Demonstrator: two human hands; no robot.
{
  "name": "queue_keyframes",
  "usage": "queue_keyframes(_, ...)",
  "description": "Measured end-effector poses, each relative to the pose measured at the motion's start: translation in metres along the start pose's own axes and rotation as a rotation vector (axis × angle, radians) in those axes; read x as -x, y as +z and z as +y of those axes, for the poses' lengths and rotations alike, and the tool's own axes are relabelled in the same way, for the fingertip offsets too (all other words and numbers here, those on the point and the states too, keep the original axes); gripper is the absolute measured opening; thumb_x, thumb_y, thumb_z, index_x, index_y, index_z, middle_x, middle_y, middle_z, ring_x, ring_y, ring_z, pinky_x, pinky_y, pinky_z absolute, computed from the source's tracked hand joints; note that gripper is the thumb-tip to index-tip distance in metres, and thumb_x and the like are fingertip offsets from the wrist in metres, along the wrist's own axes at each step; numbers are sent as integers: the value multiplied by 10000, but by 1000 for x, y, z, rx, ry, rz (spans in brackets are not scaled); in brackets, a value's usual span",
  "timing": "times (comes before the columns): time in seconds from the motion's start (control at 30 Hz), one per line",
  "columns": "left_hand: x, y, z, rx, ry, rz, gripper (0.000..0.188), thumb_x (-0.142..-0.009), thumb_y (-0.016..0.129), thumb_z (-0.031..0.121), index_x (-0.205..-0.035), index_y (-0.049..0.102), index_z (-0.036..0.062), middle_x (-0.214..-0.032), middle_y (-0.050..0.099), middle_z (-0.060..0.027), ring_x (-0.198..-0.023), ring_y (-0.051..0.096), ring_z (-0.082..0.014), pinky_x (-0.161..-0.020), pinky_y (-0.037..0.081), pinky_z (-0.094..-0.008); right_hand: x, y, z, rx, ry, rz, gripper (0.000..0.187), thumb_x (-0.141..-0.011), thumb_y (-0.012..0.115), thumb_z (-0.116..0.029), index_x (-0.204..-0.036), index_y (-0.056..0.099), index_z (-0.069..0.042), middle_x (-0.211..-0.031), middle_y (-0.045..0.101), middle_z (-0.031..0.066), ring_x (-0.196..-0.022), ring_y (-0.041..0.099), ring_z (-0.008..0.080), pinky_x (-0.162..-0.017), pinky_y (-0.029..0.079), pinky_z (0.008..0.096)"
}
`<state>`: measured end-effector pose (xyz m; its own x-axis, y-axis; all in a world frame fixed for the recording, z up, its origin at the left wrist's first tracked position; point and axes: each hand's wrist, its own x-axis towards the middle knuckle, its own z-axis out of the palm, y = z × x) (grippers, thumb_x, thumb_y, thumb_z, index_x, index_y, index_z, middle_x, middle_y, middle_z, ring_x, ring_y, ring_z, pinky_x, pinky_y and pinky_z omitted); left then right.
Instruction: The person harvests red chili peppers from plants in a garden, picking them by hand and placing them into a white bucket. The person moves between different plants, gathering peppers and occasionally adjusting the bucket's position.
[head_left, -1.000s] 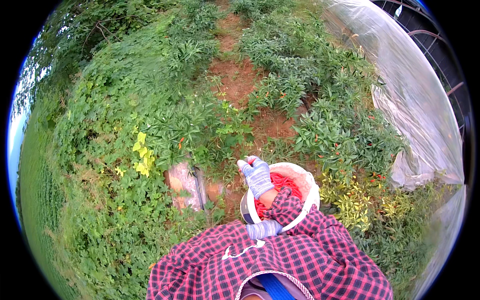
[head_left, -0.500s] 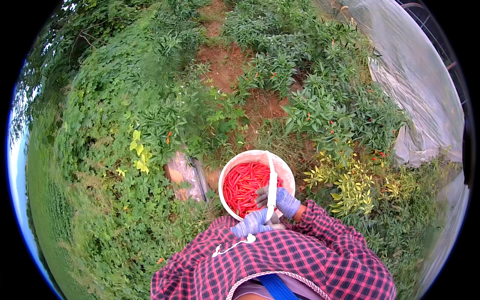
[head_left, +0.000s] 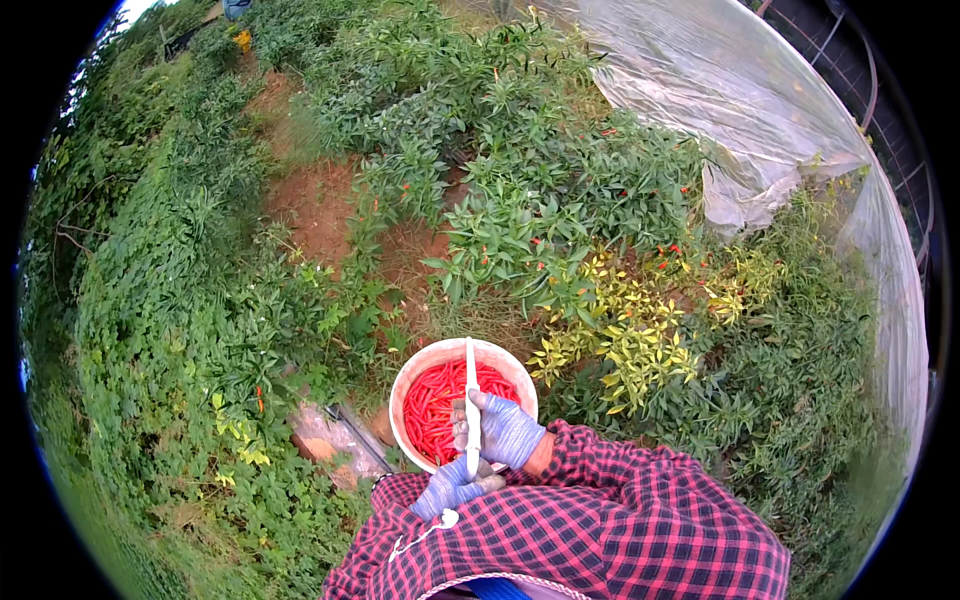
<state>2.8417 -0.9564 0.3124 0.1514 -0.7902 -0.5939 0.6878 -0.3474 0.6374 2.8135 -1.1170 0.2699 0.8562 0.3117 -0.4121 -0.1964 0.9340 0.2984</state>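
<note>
red-brown soil (head_left: 308, 207) and green plants (head_left: 540, 185) lie beside plastic sheeting (head_left: 720, 95). the bucket (head_left: 507, 364) of red peppers (head_left: 430, 410) sits just beyond my left hand (head_left: 447, 489), whose grip i cannot tell — my right hand (head_left: 511, 434) is curled round its white handle (head_left: 472, 376). one bucket, one handle — many peppers.

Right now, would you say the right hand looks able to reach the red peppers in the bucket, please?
Probably yes: the right hand grips the white handle over the open bucket, and many red peppers lie uncovered beside it, though it would likely need to release the handle first.
</note>
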Motion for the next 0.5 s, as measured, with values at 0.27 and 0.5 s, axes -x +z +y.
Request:
queue_keyframes(0.27, -28, -14, 32, -272, -110, -81, 174, -822, 607, 84, -982, 556, 36, -822, 557, 11, -704, 511, -66, -611, 417, -200, -5, 6, -15, -128, -131, 246, 164, -867, 528, -219, -798, 454, -90, -606, 449, 56, -516, 398, 169, -528, 368, 313)
queue_keyframes(0.5, -56, -60, 81, -269, 51, -77, 174, -832, 607, 151, -965, 586, 40, -810, 559, 21, -688, 496, -57, -621, 412, -210, -61, 23, -37, -18, -269, 247, 120, -857, 539, -177, -796, 489, -85, -642, 474, 59, -543, 447, 180, -546, 408, 325)
